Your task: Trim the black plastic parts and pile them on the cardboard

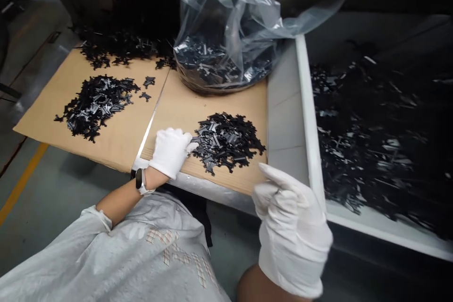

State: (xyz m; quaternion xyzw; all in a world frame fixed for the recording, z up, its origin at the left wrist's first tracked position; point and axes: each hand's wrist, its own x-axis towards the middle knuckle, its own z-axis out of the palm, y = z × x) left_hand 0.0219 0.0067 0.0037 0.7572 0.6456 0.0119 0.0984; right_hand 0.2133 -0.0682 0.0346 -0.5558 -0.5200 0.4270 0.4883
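Touching the left edge of the pile of black parts (230,141), on the cardboard (184,108) in front of the clear plastic bag (226,19), with the gloved left hand (171,152), impossible to tell whether gripping one, and poising the gloved right hand (292,226) near the white rim (312,127), with bent fingers but a grip too hidden to tell.

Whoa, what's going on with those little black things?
A person's white-gloved left hand is at the edge of a pile of small black parts on brown cardboard. The right hand, partly curled, is nearby; I can't tell if it holds anything. Behind sits a clear plastic bag of black parts.
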